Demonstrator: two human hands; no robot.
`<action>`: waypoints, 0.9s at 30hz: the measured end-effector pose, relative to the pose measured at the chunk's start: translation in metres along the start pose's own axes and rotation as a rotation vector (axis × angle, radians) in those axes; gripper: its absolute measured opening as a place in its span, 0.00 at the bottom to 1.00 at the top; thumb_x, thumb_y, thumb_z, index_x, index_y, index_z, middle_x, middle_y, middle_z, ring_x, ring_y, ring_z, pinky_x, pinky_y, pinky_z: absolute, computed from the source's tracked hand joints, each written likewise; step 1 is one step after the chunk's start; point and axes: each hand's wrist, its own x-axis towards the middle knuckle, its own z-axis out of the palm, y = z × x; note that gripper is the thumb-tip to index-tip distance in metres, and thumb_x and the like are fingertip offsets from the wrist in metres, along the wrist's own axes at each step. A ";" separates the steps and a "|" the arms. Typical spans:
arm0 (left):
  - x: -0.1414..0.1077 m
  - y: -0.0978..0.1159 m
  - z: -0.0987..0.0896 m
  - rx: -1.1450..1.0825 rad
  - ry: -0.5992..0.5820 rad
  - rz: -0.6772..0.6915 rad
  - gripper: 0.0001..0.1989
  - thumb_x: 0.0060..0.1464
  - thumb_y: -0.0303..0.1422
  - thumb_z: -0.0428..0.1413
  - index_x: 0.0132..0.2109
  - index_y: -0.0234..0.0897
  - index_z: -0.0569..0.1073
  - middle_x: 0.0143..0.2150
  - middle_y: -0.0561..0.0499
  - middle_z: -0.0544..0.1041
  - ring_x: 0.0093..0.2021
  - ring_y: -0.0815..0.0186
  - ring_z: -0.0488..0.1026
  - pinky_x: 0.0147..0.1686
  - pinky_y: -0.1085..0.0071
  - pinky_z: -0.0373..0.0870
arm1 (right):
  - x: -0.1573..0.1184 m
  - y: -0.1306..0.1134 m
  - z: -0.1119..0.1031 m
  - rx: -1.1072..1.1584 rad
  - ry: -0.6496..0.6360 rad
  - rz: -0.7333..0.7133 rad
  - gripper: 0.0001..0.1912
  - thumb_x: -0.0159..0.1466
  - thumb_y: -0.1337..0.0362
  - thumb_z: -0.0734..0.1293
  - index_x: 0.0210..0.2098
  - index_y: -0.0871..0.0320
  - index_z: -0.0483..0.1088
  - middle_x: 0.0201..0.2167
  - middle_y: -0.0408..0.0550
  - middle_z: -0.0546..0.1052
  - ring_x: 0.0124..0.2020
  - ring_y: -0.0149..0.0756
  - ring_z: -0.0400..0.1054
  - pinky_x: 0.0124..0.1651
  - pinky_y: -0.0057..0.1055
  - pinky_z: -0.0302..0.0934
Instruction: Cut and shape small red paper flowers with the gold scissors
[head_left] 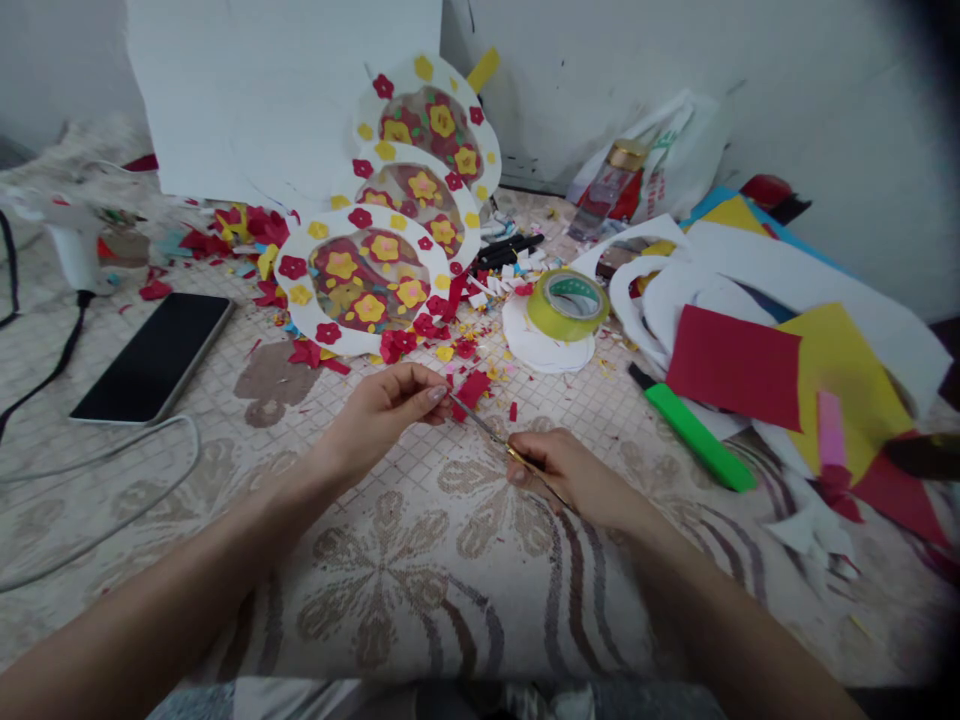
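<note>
Over the patterned tablecloth, my right hand is closed round the handles of a small pair of scissors, whose blades point up and left. The blade tips reach my left hand, which is pinched with thumb and fingertips together. A small bit of red shows at those fingertips, too small to make out. Just beyond the blades lie red paper scraps. White oval rings decorated with red and yellow paper flowers stand behind my left hand.
A phone, a cable and a white glue gun are at the left. Yellow tape sits on white paper discs. At the right are a green cutter, red paper and yellow paper. A bottle stands behind.
</note>
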 end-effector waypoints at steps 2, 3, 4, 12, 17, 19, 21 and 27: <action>0.000 0.000 0.000 0.008 0.002 0.008 0.04 0.51 0.31 0.57 0.33 0.34 0.72 0.28 0.52 0.74 0.29 0.70 0.71 0.35 0.72 0.69 | 0.000 0.000 -0.001 -0.013 0.008 -0.009 0.23 0.62 0.48 0.59 0.19 0.58 0.54 0.17 0.37 0.55 0.21 0.26 0.49 0.24 0.24 0.43; 0.000 0.000 0.000 0.012 0.003 0.011 0.04 0.51 0.31 0.57 0.33 0.34 0.72 0.28 0.52 0.73 0.29 0.70 0.71 0.35 0.71 0.69 | 0.000 0.001 -0.001 -0.017 0.009 -0.011 0.23 0.62 0.48 0.59 0.19 0.58 0.55 0.17 0.37 0.54 0.21 0.26 0.49 0.24 0.24 0.43; 0.000 0.000 0.000 0.017 0.005 0.012 0.04 0.51 0.31 0.58 0.33 0.34 0.72 0.28 0.52 0.73 0.29 0.70 0.71 0.35 0.71 0.69 | 0.000 0.000 -0.001 -0.019 0.009 -0.013 0.23 0.62 0.48 0.59 0.19 0.58 0.55 0.17 0.37 0.54 0.20 0.26 0.49 0.23 0.24 0.42; -0.002 0.004 0.001 0.105 0.025 0.050 0.03 0.51 0.30 0.57 0.34 0.34 0.72 0.27 0.52 0.73 0.29 0.70 0.70 0.34 0.72 0.68 | 0.001 0.003 -0.001 -0.077 0.023 -0.029 0.24 0.62 0.47 0.59 0.20 0.59 0.57 0.17 0.37 0.56 0.20 0.26 0.50 0.24 0.24 0.43; -0.002 0.004 0.002 0.129 0.032 0.051 0.03 0.51 0.29 0.56 0.33 0.34 0.71 0.27 0.52 0.73 0.29 0.70 0.71 0.33 0.72 0.68 | 0.002 0.007 0.000 -0.110 0.034 -0.020 0.24 0.62 0.47 0.59 0.20 0.59 0.58 0.16 0.37 0.56 0.20 0.26 0.52 0.24 0.24 0.42; -0.001 0.004 0.002 0.131 0.037 0.052 0.03 0.51 0.30 0.56 0.33 0.34 0.71 0.27 0.52 0.73 0.29 0.70 0.71 0.33 0.72 0.67 | 0.002 0.006 0.000 -0.137 0.042 -0.027 0.24 0.62 0.46 0.58 0.20 0.59 0.59 0.16 0.38 0.58 0.21 0.27 0.53 0.25 0.24 0.43; -0.001 0.003 0.001 0.116 0.050 0.059 0.03 0.51 0.30 0.57 0.33 0.34 0.71 0.27 0.52 0.73 0.29 0.70 0.70 0.33 0.72 0.68 | 0.002 0.007 -0.003 -0.199 0.050 -0.021 0.24 0.63 0.46 0.57 0.20 0.58 0.60 0.17 0.39 0.61 0.21 0.28 0.56 0.25 0.25 0.44; 0.001 0.000 -0.001 0.073 0.052 0.043 0.05 0.51 0.31 0.57 0.34 0.34 0.71 0.28 0.53 0.73 0.29 0.71 0.70 0.34 0.72 0.68 | 0.001 0.017 -0.021 -0.693 0.307 0.290 0.23 0.62 0.44 0.56 0.29 0.58 0.67 0.22 0.50 0.73 0.25 0.38 0.66 0.26 0.29 0.44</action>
